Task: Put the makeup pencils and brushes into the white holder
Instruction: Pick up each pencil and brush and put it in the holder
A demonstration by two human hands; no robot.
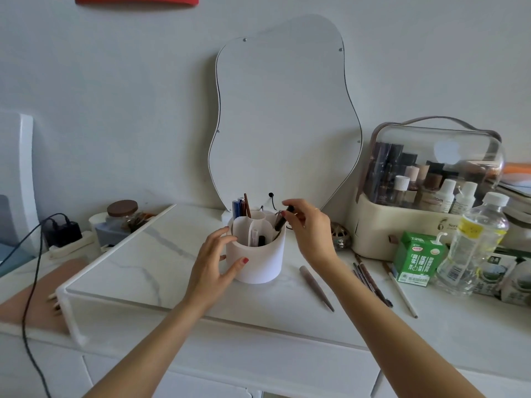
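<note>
The white holder (260,261) stands mid-table, round, with inner compartments that hold several pencils and pens. My left hand (214,261) cups its left side, fingers spread against the wall. My right hand (309,228) hovers at the holder's right rim and pinches a black makeup pencil (283,221), whose lower end dips into the right compartment. On the table to the right lie a grey tapered brush (316,287), a bundle of brown pencils (370,278) and a thin white-handled brush (400,290).
A wavy mirror (283,116) leans on the wall behind. At right stand a cosmetics case (425,191), a green carton (416,258) and a clear bottle (474,242). A white shelf riser (94,271), a jar (122,215) and a black cable (30,282) sit left.
</note>
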